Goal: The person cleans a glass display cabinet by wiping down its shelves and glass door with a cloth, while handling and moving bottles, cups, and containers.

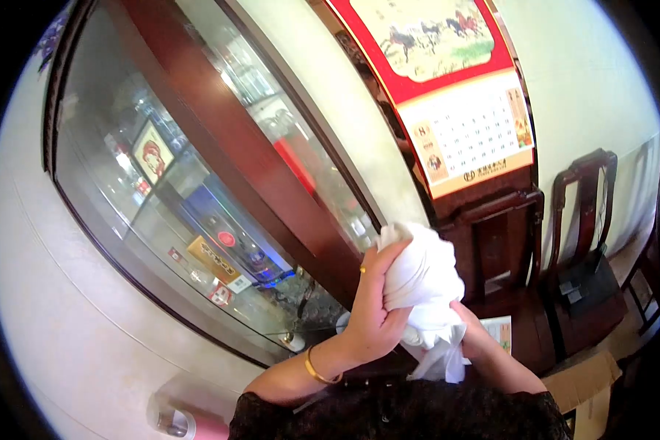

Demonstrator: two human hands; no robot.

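A bunched white cloth (422,271) is held up in front of my body, its loose end hanging down below. My left hand (378,301), with a gold ring and a gold bracelet, is wrapped round the cloth's left side. From the lower right my right hand (473,334) grips the cloth, its fingers partly hidden behind the folds. Whether anything is inside the cloth I cannot tell. Just beyond my left hand stands a glass-fronted cabinet (260,169) with a dark red wood frame.
Boxes, bottles and a framed picture (152,152) stand behind the cabinet glass. A red calendar (462,110) hangs on the right. Dark wooden chairs (585,213) line the wall, one carrying a black object (590,282). A cardboard box (587,385) is at lower right, a pink-and-clear container (191,422) at lower left.
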